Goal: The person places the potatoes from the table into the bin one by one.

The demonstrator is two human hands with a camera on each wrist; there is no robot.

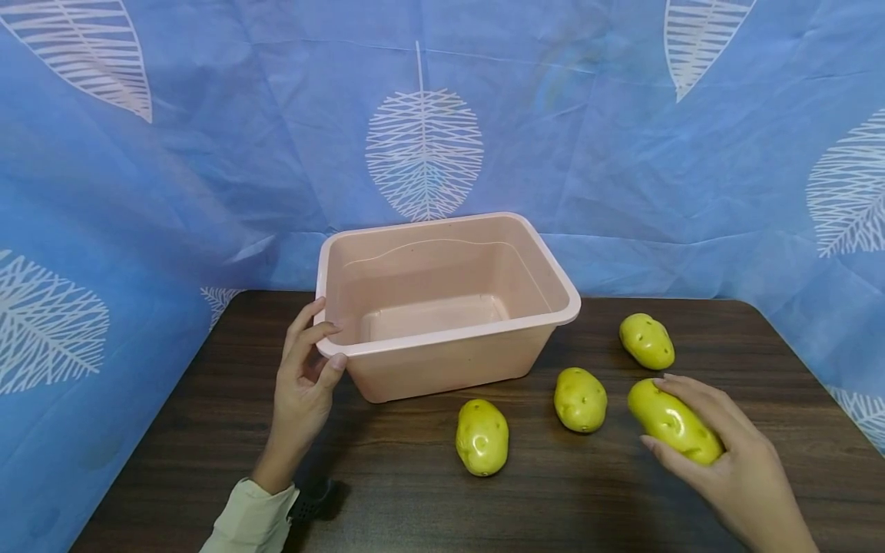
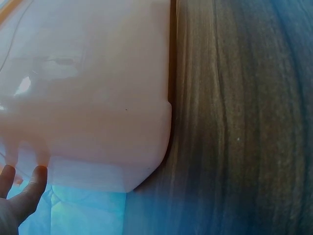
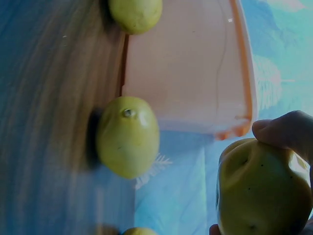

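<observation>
A pale pink plastic basin (image 1: 442, 349) stands at the back middle, its inside bare. My left hand (image 1: 302, 380) grips its near left corner, thumb at the front of the rim and fingers over the side. The left wrist view shows the basin's smooth wall (image 2: 98, 98) and fingertips (image 2: 38, 178) against it. On the right, my right hand (image 1: 733, 445) holds a glossy yellow potato (image 1: 667, 418) between thumb and fingers. That held potato (image 3: 264, 191) fills the lower right of the right wrist view, thumb pressed on it.
Three more yellow potatoes lie on the dark wooden table (image 1: 415, 507): one potato (image 1: 482, 438) in front of the basin, another potato (image 1: 581, 400) by its right end, a third potato (image 1: 647, 341) farther back. Blue leaf-patterned cloth (image 1: 276, 115) hangs behind and beside the table.
</observation>
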